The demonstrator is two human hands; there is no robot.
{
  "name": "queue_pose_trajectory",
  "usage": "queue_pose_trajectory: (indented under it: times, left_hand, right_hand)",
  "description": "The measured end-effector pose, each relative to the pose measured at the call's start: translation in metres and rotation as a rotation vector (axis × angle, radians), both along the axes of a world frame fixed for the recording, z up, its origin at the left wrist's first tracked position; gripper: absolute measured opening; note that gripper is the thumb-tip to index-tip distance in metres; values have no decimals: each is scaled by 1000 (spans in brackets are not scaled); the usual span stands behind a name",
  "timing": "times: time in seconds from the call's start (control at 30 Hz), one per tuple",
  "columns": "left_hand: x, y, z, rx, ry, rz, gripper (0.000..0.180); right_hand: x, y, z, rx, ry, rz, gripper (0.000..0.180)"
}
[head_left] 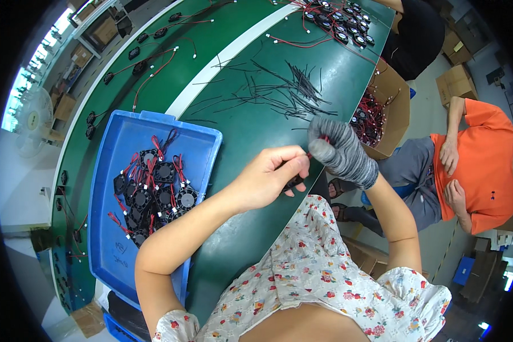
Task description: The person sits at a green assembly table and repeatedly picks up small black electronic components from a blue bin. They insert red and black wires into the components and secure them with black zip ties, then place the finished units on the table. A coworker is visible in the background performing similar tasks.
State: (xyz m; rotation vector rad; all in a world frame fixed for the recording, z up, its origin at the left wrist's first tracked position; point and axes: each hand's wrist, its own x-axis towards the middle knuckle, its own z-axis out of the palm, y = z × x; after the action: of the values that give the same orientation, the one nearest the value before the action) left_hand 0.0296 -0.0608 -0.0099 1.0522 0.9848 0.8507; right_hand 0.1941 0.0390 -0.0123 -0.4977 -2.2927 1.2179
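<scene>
Over the near edge of the green table my bare left hand point(268, 175) is closed on a small black cooling fan point(293, 182), mostly hidden by the fingers. My right hand point(343, 153), in a grey striped knit glove, is closed and meets the left at the fingertips. A bit of red wire point(325, 138) shows between the gloved fingers. Just beyond the hands lies a loose spread of thin black ties point(299, 94). To the left, a blue tray point(211, 137) holds several black fans point(164, 172) with red leads bundled up and white plugs.
More fans with red wires point(339, 23) lie at the table's far end. A cardboard box point(396, 97) of wired fans stands at the right edge. Separate fans point(139, 67) lie beyond a white strip point(233, 57). A person in orange point(476, 165) sits at the right; another in black point(419, 40) is farther off.
</scene>
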Motion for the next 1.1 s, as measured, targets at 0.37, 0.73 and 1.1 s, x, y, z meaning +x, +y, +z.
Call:
queue_pose_trajectory:
  times: [0.37, 0.73, 1.1]
  left_hand:
    - [2, 1, -4, 232, 143, 28, 22]
    - [-9, 10, -7, 125, 19, 327, 21]
    - [-10, 10, -3, 125, -94, 339, 19]
  right_hand:
    - [-2, -8, 4, -112, -78, -33, 27]
    - [11, 25, -11, 166, -260, -439, 23]
    - [20, 26, -46, 289, -282, -310, 21]
